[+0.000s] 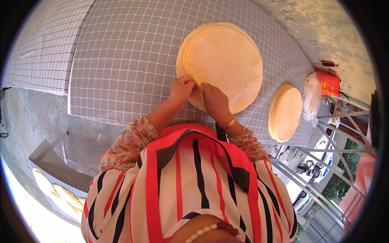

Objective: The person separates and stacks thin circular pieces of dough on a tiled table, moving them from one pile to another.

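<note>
A large stack of thin round pale flatbreads (225, 60) lies on a grey checked cloth (125, 52) in front of me. At the stack's near left edge, my left hand (180, 91) pinches the rim of the upper sheets with curled fingers. Just beside it, my right hand (215, 103) is closed with its fingertips at that same rim, thumb and fingers pressed on the sheets. How many sheets lie between the fingers cannot be made out.
A smaller flatbread stack (285, 113) sits to the right, beside a clear plastic bag (311, 97) and a red bag (328, 83). A lighter checked cloth (38, 56) covers the left. Metal framework (340, 150) stands at right; more flat breads (56, 190) lie low at left.
</note>
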`<state>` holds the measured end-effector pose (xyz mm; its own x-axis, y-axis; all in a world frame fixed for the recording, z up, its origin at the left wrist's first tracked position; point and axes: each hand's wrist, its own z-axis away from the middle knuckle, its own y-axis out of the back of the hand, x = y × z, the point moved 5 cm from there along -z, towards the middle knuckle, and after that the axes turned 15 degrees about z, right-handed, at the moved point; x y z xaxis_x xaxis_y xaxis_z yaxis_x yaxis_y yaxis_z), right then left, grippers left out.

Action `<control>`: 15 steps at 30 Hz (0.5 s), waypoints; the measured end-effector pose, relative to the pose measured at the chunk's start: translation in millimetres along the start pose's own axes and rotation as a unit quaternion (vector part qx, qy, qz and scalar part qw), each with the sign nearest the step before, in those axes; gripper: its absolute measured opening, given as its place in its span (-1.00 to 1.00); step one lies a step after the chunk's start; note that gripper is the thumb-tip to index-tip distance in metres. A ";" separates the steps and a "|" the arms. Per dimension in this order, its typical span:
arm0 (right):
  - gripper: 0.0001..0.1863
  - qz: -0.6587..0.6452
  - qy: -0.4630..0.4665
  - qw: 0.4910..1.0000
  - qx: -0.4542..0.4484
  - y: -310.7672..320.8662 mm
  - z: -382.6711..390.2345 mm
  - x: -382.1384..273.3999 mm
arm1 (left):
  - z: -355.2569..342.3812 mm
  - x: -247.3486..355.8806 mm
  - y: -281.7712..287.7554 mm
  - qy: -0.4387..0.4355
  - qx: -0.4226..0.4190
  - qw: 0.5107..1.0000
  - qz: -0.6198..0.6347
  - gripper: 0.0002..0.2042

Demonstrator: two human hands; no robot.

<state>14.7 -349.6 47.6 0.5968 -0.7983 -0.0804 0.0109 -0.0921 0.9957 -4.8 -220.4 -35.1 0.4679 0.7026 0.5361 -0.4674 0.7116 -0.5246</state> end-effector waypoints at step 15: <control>-0.69 0.051 -0.105 0.990 0.079 200.3 -51.6 87.7 | 21.3 3.5 42.0 -0.087 0.126 0.988 -0.013 -0.79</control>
<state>110.6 -407.4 242.4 0.4083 -0.9128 -0.0052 -0.1766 -0.0846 0.9806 -38.8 -188.2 -41.2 0.3565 0.6577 0.6636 -0.6388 0.6899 -0.3406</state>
